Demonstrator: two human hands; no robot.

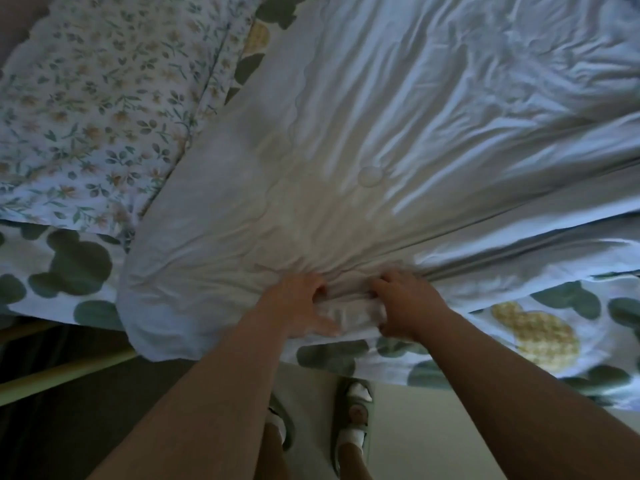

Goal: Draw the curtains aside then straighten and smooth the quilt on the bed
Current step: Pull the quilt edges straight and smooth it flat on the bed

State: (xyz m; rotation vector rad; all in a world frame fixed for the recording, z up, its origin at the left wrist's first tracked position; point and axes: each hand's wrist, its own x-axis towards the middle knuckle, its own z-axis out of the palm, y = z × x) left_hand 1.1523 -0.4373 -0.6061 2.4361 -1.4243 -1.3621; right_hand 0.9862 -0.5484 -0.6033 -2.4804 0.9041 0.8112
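A pale, creased quilt [363,133] covers most of the bed and reaches its near edge. My left hand [298,306] and my right hand [405,303] sit close together on that near edge, each with fingers closed on a bunched fold of the quilt. Folds fan out from the two hands across the fabric. The quilt's near left corner [152,327] hangs over the side of the bed. No curtains are in view.
A flowered pillow [93,109] lies at the left. Under the quilt is a sheet [540,327] printed with green and yellow shapes. A pale bed rail [62,375] runs at lower left. My feet in sandals [353,424] stand on the light floor.
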